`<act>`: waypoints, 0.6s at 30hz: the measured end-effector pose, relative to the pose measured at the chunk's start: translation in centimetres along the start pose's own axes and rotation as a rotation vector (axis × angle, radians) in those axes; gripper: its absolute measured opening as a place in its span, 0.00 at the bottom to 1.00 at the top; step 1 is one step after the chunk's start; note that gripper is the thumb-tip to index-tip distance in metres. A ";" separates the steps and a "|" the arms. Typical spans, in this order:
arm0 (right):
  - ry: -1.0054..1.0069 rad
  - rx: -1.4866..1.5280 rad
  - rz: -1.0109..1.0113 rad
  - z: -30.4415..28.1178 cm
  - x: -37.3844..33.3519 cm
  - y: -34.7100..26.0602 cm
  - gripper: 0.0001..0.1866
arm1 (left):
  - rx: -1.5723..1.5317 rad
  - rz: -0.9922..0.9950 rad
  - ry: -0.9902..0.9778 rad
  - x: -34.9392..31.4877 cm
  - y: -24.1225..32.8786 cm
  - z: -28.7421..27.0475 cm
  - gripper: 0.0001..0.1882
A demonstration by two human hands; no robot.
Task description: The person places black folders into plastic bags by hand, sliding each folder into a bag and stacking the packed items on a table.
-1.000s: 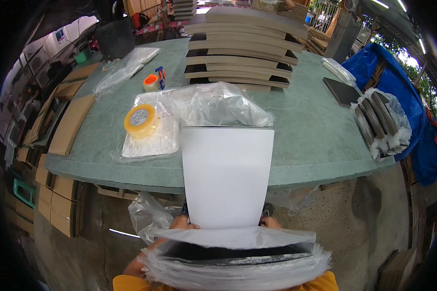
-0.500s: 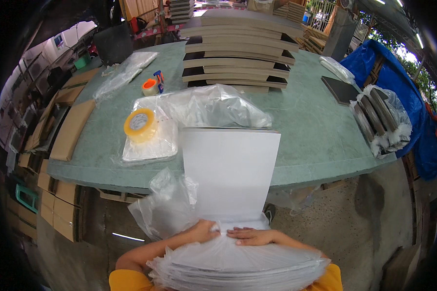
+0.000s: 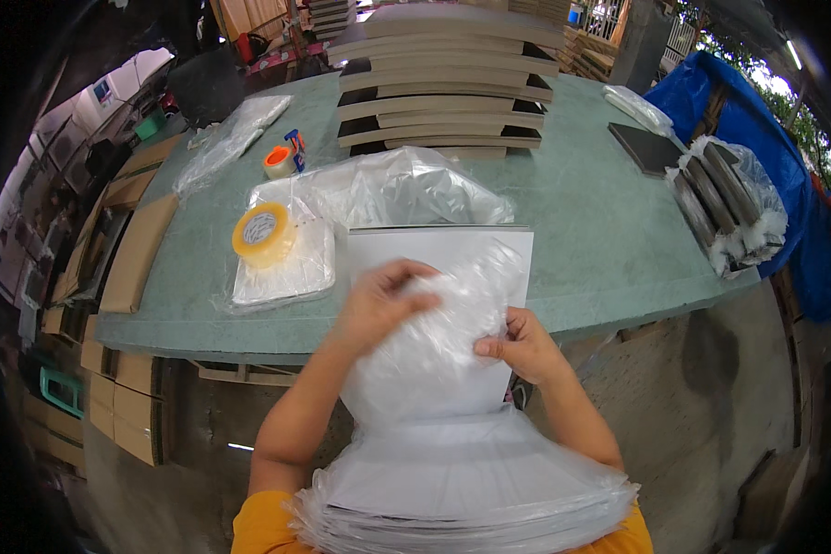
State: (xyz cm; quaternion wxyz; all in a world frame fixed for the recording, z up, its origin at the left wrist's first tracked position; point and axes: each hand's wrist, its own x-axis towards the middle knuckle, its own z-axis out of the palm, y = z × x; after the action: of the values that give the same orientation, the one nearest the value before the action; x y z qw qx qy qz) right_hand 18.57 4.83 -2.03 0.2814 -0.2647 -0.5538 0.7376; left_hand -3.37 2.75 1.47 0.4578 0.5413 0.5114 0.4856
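A white panel point(image 3: 364, 258) stands at the green table's near edge, its top leaning over it. Crumpled clear plastic film point(image 3: 462, 323), seemingly a bag's loose end, lies over the panel's face. My right hand point(image 3: 529, 348) pinches the film's right edge, thumb in front. Motion smears my left hand point(image 3: 379, 303) at the film's left side; its thumb and fingers are apart. Against my body rests a stack of plastic-wrapped white panels point(image 3: 462, 489); the film runs up from its top.
On the table point(image 3: 619, 240) lie a clear tape roll point(image 3: 261, 234), flat plastic bags point(image 3: 282, 272), a smaller orange-cored tape roll point(image 3: 279, 162) and a tall stack of dark-topped boards point(image 3: 443, 88). Wrapped dark panels point(image 3: 725, 203) sit at right. Cardboard point(image 3: 138, 254) stands left.
Both hands have risen from the top of the wrapped stack to the white panel. The plastic film has moved from hanging at left to covering the panel's face.
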 end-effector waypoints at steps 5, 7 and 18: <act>-0.111 -0.136 -0.126 -1.7 -0.7 1.0 0.14 | 0.046 0.078 -0.089 0.2 -0.8 -1.8 0.22; 0.027 0.047 -0.122 -1.2 -0.2 -0.5 0.14 | 0.070 0.034 -0.270 -0.6 -0.7 -0.7 0.21; 0.121 -0.074 -0.128 -1.6 0.7 -0.8 0.09 | 0.261 0.162 -0.079 -2.3 1.0 4.1 0.28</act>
State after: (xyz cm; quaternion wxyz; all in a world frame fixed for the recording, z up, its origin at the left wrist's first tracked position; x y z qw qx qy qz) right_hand 19.30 6.50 -1.74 0.3509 -0.2833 -0.5783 0.6798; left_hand 0.84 0.43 1.84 0.3627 0.6543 0.5063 0.4288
